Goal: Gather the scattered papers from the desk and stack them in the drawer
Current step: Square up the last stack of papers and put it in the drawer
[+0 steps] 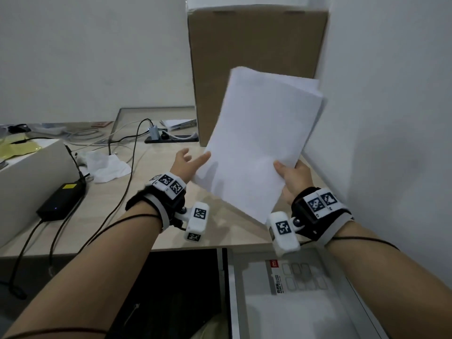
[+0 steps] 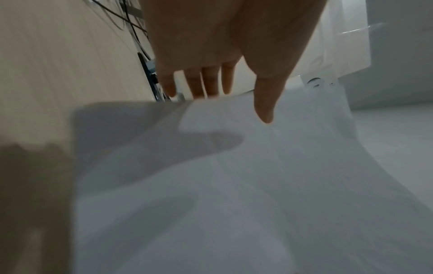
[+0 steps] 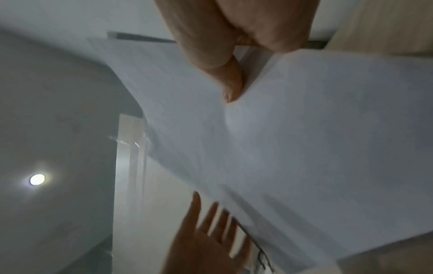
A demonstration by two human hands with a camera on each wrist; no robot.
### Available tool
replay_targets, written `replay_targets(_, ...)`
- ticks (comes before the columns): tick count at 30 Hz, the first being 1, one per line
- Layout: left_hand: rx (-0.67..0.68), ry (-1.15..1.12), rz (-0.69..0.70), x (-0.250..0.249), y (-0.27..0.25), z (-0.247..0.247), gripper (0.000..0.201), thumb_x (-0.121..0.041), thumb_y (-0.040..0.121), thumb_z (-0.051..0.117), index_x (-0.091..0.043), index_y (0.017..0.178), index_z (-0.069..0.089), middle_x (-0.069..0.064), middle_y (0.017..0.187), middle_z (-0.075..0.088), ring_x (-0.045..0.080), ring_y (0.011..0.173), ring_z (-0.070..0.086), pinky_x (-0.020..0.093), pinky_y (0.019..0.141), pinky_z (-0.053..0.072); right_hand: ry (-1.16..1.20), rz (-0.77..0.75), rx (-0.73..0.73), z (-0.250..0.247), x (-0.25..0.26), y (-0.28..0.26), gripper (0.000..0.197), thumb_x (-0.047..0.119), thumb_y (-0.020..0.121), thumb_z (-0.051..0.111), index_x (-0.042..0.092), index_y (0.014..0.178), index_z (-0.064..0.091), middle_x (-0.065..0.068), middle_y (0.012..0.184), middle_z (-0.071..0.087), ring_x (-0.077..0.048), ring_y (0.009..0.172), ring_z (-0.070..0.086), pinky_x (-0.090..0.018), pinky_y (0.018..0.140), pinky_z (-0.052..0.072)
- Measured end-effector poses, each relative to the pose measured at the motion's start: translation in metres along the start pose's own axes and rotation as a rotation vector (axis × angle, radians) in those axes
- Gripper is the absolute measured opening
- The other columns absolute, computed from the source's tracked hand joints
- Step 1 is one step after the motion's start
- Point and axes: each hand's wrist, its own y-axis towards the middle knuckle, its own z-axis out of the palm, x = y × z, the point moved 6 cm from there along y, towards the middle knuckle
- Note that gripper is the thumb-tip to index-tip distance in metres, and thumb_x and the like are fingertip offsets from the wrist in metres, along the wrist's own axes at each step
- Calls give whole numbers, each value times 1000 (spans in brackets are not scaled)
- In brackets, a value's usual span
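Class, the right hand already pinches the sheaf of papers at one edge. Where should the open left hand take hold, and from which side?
The left hand should take the papers at their free lower-left edge, coming from the left, thumb on top. The right hand pinches the opposite edge, and the sheets fan unevenly at the top, so a second grip opposite probably steadies them.

Office or small work room. Pale wood-grain desk (image 1: 156,231) against plain white walls. Left of left hand (image 1: 187,165): black power brick (image 1: 61,201), trailing cables (image 1: 127,167), power strip (image 1: 171,138) farther back. Beyond right hand (image 1: 292,178): tall cardboard box (image 1: 256,45) in corner. Below right wrist: open grey drawer (image 1: 293,302) holding packaged stationery. Blank white sheets (image 1: 259,143) in right hand. Recessed ceiling light (image 3: 37,179).
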Motion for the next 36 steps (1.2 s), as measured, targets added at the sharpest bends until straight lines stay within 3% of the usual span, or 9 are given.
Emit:
replay_targets(4, 216, -173, -213, 34, -38, 11, 103, -62, 70, 68, -27, 151, 16, 3, 153, 30, 26, 135, 37, 45, 105, 34, 214, 183, -32, -10, -10, -5, 30, 8, 88, 63, 8, 118, 61, -13, 115, 67, -31, 101, 66, -51, 91, 51)
replay_targets(8, 507, -352, -167, 27, -74, 47, 108, -66, 48, 80, -24, 140, 43, -1, 138, 54, 22, 123, 53, 41, 97, 45, 272, 264, 4, -6, -16, -26, 27, 10, 91, 59, 9, 118, 60, -12, 119, 66, -30, 103, 65, -49, 90, 51)
replay_targets(12, 336, -639, -38, 7, -86, 56, 40, -8, 94, 54, -10, 133, 47, 9, 122, 64, 28, 106, 62, 43, 82, 56, 418, 239, 87, 4, -19, -45, 30, 2, 92, 55, 6, 122, 57, -13, 117, 65, -27, 99, 65, -40, 72, 55)
replay_targets(15, 203, -582, 41, -2, -83, 42, 42, 9, 92, 46, -10, 129, 47, 10, 119, 63, 29, 102, 62, 42, 78, 55, 411, 163, 169, 4, -12, -53, 29, -5, 89, 56, 3, 116, 58, -14, 116, 65, -27, 104, 64, -39, 87, 54)
replay_targets(19, 118, -434, 50, 0, -76, 8, 45, 10, 91, 49, -2, 134, 44, 18, 126, 59, 34, 105, 60, 52, 94, 48, 407, 144, 188, -28, -4, -45, 23, -2, 88, 56, 11, 106, 61, -8, 108, 67, -22, 98, 63, -31, 78, 58)
replay_targets(21, 115, -371, 62, 4, -74, -12, 44, 8, 91, 50, -2, 133, 45, 15, 117, 62, 30, 97, 62, 47, 87, 52, 375, 164, 214, -52, -3, -38, 27, 4, 89, 56, 12, 114, 60, -6, 111, 67, -21, 101, 63, -32, 73, 59)
replay_targets(26, 182, -230, 72, 9, -63, -37, 44, 9, 90, 51, -1, 132, 47, 17, 116, 62, 32, 95, 62, 43, 85, 53, -97, 216, 483, -66, -4, -25, 85, 24, 55, 88, 8, 130, 52, -12, 124, 64, -29, 111, 63, -34, 81, 58)
replay_targets(30, 166, -180, 147, -8, -49, -36, 41, 7, 88, 56, -5, 127, 50, 11, 107, 65, 29, 92, 63, 41, 81, 55, -309, 38, 410, -44, 10, -7, 38, -7, 83, 62, 1, 119, 56, -11, 114, 66, -24, 95, 66, -24, 73, 59)
replay_targets(36, 162, -237, 130, -2, -24, -27, 51, -8, 70, 76, -6, 118, 59, 10, 108, 69, 30, 98, 65, 41, 80, 56, -294, -35, 294, -26, -3, 16, 35, -12, 74, 69, 4, 104, 65, -11, 107, 67, -21, 92, 63, -33, 79, 54)
